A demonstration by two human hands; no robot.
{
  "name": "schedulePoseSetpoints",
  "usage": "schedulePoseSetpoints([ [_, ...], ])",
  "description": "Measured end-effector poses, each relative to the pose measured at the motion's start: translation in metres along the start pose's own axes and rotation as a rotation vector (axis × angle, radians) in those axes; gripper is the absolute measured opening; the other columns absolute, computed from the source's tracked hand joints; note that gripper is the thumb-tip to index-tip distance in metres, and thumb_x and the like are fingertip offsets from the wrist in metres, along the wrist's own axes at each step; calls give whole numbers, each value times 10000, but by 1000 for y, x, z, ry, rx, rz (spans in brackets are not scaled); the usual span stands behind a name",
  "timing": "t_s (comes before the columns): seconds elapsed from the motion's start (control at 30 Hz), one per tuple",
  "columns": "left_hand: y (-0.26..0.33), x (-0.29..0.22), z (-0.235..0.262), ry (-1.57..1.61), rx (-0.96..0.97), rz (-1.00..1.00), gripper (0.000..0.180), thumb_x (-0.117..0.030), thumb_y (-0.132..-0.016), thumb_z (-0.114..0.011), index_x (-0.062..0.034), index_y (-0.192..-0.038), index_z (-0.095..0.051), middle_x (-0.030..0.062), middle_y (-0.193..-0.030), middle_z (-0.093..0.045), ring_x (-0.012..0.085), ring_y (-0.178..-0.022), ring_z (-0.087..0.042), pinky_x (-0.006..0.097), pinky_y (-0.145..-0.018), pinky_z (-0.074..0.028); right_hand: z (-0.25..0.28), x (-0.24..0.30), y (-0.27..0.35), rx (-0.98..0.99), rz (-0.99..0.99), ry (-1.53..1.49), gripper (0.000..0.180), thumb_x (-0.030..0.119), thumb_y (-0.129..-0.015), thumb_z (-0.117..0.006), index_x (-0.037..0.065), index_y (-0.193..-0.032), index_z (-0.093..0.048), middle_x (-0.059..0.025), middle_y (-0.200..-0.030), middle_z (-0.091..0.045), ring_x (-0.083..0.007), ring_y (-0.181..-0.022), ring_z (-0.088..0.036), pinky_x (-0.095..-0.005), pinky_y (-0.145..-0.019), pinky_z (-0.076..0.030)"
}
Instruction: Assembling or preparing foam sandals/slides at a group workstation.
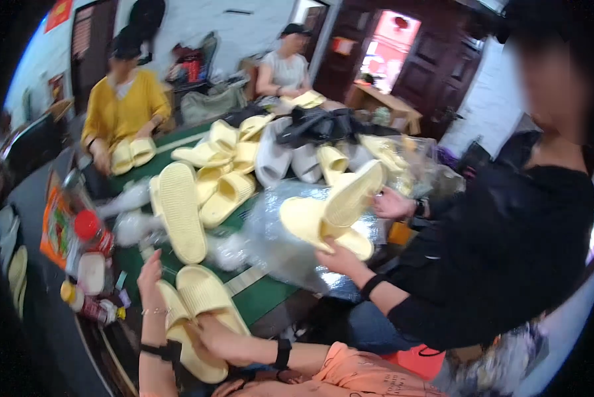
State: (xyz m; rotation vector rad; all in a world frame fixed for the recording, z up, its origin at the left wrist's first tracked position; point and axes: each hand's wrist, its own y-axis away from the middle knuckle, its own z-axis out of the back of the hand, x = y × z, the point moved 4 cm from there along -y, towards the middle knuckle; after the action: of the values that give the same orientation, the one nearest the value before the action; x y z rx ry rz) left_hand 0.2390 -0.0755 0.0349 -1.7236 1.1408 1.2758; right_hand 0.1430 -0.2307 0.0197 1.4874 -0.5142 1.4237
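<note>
A green-topped bench [270, 298] stretches away from us, heaped with pale yellow foam slippers [217, 188], a few grey ones and crinkled clear plastic bags [277, 238]. Beyond our hands, a person in a black top [502, 251] sits to our right holding two yellow slippers over the plastic, and farther off a person in a yellow top [125, 106] presses another pair together. Close to us, at the near edge of the bench, lies the pair of yellow slippers [201, 311] that we are handling, soles up, side by side and touching. Our right hand [214, 341] rests on the nearer slipper, fingers curled over its edge and grasping it. Our left hand [150, 274] is raised just left of the pair, fingers released and spread, touching nothing that we can make out. We judge that we are matching and stacking the pair; the next move would call for the left hand to come down and steady the far slipper so the two align. The slippers look soft and rubbery, thick-soled, with fine ridged ribbing and rounded ends. Left of our left hand stand a red-capped bottle [88, 231] and small jars.
</note>
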Motion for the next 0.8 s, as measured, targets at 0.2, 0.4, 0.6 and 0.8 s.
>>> schedulePoseSetpoints([
  [0.2, 46, -93, -14, -46, 17, -181, 401, -233, -815, -416, -36, -1156, -490, 23, -1169, -485, 120, -1013, -378, 258, -848, -268, 18, 34, 39, 69, 636, 928, 535, 142, -792, -484, -42, -1253, -286, -244, -1147, -372, -377, -1106, -346, -415, -944, -289],
  [0.4, 66, -101, -8, 97, 81, -256, 447, -272, -827, -418, 27, -1159, -451, 78, -1166, -477, 139, -1000, -421, 262, -832, -308, 65, 81, 49, -211, 716, 985, 498, 165, -795, -488, -42, -1220, -330, -215, -1081, -420, -354, -1038, -401, -402, -902, -326],
  [0.6, 77, -82, 28, 49, -63, -117, 376, -206, -813, -439, 13, -1113, -498, 66, -1108, -511, 119, -950, -452, 249, -799, -338, 127, 129, -26, -611, 750, 802, 454, 185, -778, -492, -25, -1165, -382, -202, -894, -480, -337, -858, -463, -405, -718, -378],
  [0.8, 88, -92, -8, 130, 21, -68, 207, -101, -810, -476, 30, -920, -592, 67, -883, -591, 103, -793, -516, 228, -700, -385, 281, 150, -105, -944, 518, 480, 264, 175, -802, -472, -59, -921, -498, -260, -883, -534, -396, -861, -506, -449, -736, -395],
])
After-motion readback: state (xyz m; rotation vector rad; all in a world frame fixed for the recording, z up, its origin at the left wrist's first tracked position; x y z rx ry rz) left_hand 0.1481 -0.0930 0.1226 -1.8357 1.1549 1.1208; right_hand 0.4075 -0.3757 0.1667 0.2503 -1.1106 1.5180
